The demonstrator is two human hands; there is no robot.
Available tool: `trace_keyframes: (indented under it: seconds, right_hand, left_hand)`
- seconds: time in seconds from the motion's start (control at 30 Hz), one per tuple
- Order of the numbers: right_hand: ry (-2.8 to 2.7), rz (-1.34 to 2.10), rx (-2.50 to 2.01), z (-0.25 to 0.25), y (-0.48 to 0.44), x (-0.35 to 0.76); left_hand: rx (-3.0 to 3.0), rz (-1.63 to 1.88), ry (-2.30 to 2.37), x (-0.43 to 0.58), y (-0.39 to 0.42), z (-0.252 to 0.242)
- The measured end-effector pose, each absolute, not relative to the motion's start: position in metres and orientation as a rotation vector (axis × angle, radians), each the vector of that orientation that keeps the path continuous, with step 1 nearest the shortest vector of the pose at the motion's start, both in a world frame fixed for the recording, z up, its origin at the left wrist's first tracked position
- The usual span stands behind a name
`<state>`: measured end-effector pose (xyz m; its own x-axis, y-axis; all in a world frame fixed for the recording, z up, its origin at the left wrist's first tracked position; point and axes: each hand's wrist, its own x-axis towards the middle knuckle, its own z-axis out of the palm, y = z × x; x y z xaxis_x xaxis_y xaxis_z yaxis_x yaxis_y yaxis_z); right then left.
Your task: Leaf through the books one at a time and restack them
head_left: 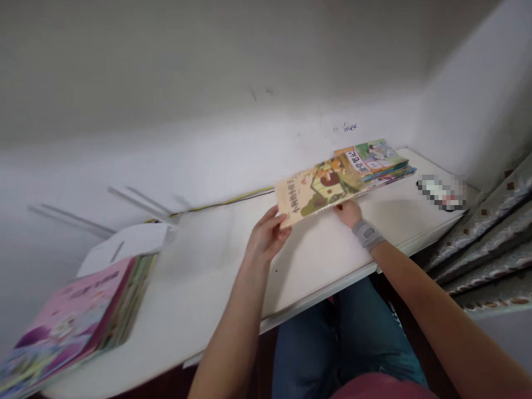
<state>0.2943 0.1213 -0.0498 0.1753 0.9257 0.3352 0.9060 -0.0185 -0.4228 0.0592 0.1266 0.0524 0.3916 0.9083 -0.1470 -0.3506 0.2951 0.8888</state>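
A thin picture book (320, 188) with a yellow cover, showing a house and animals, is raised above the white table. My left hand (268, 233) pinches its lower left corner, thumb on top. Under its near edge on the right lies my right hand (348, 214), the wrist wrapped in a grey band; its fingers are mostly hidden by the book, and they seem to touch it from below. Just beyond the book's right end sits a stack of books (380, 155), topped by one with a green and orange cover.
At the left end of the white table (187, 293) stands another book stack (78, 316) with a pink cover on top, beside a white object (124, 244). A cable (224, 202) runs along the wall. A partly blurred phone-like object (440, 191) lies right, near a patterned curtain (486, 249).
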Motion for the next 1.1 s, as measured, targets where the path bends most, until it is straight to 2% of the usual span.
trace_keyframes:
  seconds: [0.1,0.3,0.53,0.8,0.97,1.1]
  right_hand:
    - [-1.642,0.079,-2.065,-0.045,0.121,0.287]
    - [-1.649,0.091,-2.142,-0.037,0.118,0.28]
    - [-1.678,0.105,-2.17,-0.035,0.118,0.278]
    - [-1.685,0.086,-2.197,-0.036,0.118,0.282]
    - [-1.694,0.061,-2.176,-0.04,0.116,0.285]
    - [-1.691,0.036,-2.162,-0.044,0.116,0.286]
  left_hand:
    - [0.929,0.926,0.658,0.137,0.164,0.064]
    - [1.049,0.826,0.763,0.271,0.221,0.06]
    - [1.299,0.694,0.952,0.31,0.25,0.029]
    - [1.887,0.618,1.185,0.265,0.252,0.027]
    - [2.193,0.534,1.271,0.165,0.233,0.031]
    - [2.291,0.451,1.51,0.056,0.216,0.033]
